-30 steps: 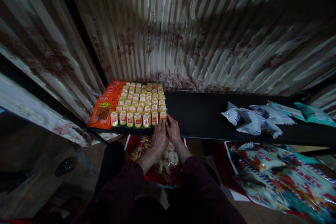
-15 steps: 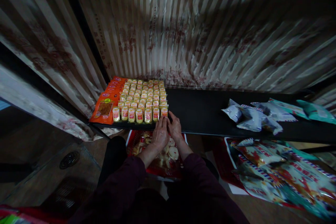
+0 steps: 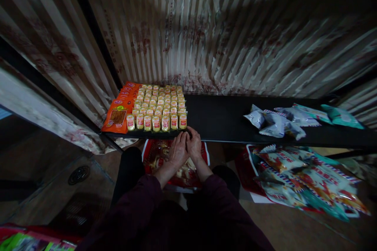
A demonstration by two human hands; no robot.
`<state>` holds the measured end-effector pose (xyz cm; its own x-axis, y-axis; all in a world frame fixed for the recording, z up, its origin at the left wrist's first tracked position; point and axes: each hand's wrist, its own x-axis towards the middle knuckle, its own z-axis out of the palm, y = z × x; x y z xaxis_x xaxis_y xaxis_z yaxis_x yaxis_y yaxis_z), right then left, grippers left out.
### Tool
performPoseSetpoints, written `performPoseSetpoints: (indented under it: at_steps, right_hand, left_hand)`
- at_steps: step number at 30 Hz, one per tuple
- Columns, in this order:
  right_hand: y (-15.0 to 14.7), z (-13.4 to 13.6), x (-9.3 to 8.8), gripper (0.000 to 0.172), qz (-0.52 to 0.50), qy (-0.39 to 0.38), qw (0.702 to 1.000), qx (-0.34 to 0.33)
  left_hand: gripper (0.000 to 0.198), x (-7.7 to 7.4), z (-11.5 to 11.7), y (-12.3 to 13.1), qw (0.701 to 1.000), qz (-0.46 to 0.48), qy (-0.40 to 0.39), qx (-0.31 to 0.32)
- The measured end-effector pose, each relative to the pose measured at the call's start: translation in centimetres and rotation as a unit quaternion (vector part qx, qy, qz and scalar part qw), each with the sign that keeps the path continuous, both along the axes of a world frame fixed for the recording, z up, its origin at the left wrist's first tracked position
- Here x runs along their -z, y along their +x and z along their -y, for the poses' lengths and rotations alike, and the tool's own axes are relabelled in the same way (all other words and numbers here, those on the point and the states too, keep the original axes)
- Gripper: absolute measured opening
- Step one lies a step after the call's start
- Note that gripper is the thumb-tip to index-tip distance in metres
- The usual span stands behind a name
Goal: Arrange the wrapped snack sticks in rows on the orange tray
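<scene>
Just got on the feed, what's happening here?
A person has their left hand and right hand together at the front edge of a black shelf, by the nearest right corner of the yellow packets. Whether they grip one isn't clear. The packets stand in rows, with orange packets along their left side. Silver bags lie loose farther right. Below the hands sits a red basket with wrapped food inside.

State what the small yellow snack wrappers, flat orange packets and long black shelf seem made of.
Small yellow snack wrappers: probably thin plastic film, given glossy highlights.
Flat orange packets: likely thin plastic, smooth-looking, with bold printed graphics.
Long black shelf: smooth, dark surface; painted metal or laminate, unclear.
</scene>
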<state>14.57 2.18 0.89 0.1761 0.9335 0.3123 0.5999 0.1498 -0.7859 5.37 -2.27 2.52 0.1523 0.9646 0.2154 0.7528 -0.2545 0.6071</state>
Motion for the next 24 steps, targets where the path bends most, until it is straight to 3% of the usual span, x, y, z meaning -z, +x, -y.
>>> performPoseSetpoints:
  at_steps: [9,13,20,24]
  right_hand:
    - [-0.9,3.2,1.1,0.035,-0.019,-0.018,1.000,0.011]
    - [-1.3,4.7,2.7,0.032,-0.003,-0.044,0.999,-0.014]
    - [-2.5,8.2,7.4,0.036,0.058,-0.200,0.974,-0.089]
    - [-2.8,9.8,9.2,0.038,0.073,-0.293,0.942,-0.149]
  left_hand:
    - [0.052,1.3,2.4,-0.9,0.999,0.033,-0.027,0.013]
    - [0.050,2.2,3.5,-1.5,0.997,0.026,-0.077,0.014]
    - [0.041,5.7,5.6,-3.8,0.974,-0.077,-0.215,0.000]
    - [0.052,7.3,6.5,-5.2,0.940,-0.116,-0.319,-0.029]
